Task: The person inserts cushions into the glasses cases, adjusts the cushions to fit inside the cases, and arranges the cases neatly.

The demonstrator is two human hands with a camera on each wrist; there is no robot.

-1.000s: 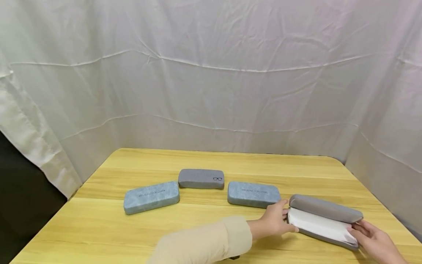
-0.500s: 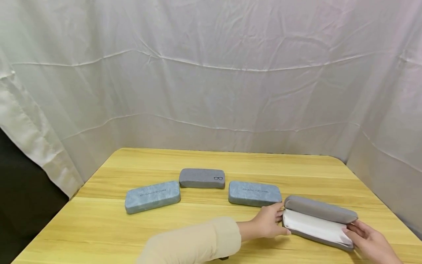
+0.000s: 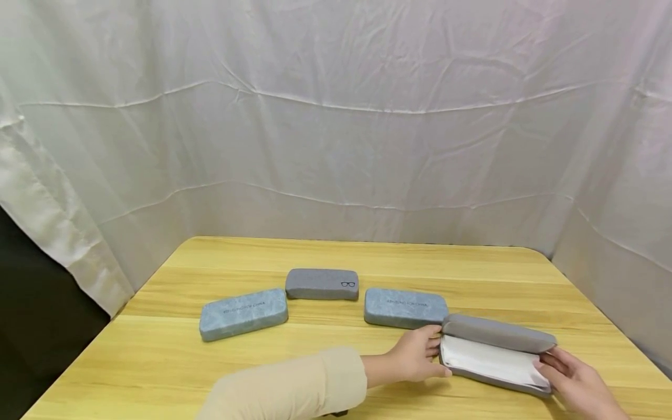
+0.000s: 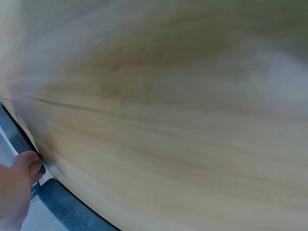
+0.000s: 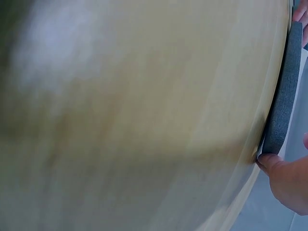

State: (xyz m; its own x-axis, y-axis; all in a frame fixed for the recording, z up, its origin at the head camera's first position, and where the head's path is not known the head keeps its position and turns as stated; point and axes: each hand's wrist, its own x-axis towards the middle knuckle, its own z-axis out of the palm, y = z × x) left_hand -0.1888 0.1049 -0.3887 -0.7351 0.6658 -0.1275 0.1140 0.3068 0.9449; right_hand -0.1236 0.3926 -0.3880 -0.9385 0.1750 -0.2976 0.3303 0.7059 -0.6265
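An open grey glasses case (image 3: 499, 333) lies at the table's right front, its lid tilted up and pale lining showing inside. My left hand (image 3: 415, 356) grips its left end, the thumb at the front corner and the fingers at the back. At the other end my right hand (image 3: 574, 379) holds the case, with the thumb over the inside edge and fingers by the lid's corner. Each wrist view shows its hand, the left (image 4: 17, 187) and the right (image 5: 288, 180), at the edge of the picture against a dark case side. The right fingertips are partly hidden.
A blue glasses case (image 3: 406, 308) sits just behind the open case's left end. Further left are a closed grey case (image 3: 322, 284) with a spectacles print and another blue case (image 3: 243, 315). A white curtain (image 3: 336, 146) hangs behind the wooden table (image 3: 157, 361).
Both hands have shifted left with the open grey case, bringing it closer to the blue case behind. Its lid stands slightly lower. The other cases stay in place.
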